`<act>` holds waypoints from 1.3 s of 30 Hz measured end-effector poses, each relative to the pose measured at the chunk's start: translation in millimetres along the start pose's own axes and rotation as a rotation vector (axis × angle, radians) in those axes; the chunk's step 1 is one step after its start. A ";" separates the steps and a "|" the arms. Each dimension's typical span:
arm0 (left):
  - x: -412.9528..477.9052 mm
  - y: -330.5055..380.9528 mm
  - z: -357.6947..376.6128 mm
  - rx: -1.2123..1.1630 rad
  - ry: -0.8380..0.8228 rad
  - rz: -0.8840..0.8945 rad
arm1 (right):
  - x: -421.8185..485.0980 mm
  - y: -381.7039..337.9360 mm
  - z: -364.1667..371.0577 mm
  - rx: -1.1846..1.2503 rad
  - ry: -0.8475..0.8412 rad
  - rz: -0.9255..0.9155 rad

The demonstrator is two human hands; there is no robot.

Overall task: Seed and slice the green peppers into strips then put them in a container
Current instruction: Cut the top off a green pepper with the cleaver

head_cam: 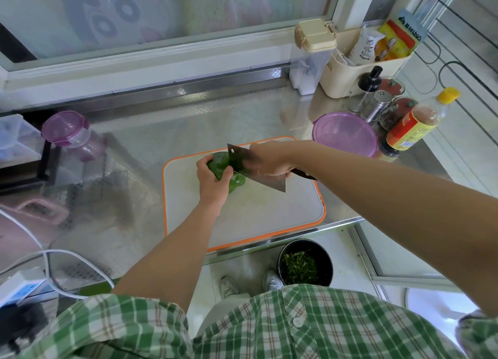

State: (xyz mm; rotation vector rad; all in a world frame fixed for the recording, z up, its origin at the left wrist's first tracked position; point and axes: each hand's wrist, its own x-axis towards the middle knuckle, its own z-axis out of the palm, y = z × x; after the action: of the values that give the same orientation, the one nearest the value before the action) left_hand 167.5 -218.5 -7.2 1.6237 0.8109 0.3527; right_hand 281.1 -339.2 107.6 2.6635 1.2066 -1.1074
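Green pepper [225, 170] sits around 11 o'clock on the cutting board [242, 218], with its long axis running roughly 10 to 4. The left hand [213, 182] is wrapped around it from the 7 o'clock side. The right hand [269, 159] grips the cleaver [250, 167] handle. The blade meets the pepper from 3 o'clock, nearly in line with that axis, so it looks like a lengthwise split to me.

A frosted window [188, 5] runs behind the steel counter [161, 121], above pale floor [238, 267].
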 end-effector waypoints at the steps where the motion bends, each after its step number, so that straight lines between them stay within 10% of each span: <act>1: 0.2 -0.4 0.2 0.008 0.000 -0.002 | 2.4 0.3 -0.1 -0.013 -0.020 -0.006; 39: 15.9 32.8 24.6 0.690 0.043 -0.110 | -10.2 -7.2 21.0 -0.083 0.316 0.007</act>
State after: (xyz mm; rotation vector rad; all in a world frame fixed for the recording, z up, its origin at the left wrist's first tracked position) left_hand 204.5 -226.9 15.1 2.1971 1.1269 0.0182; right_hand 259.2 -346.8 100.0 2.8499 1.2504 -0.6334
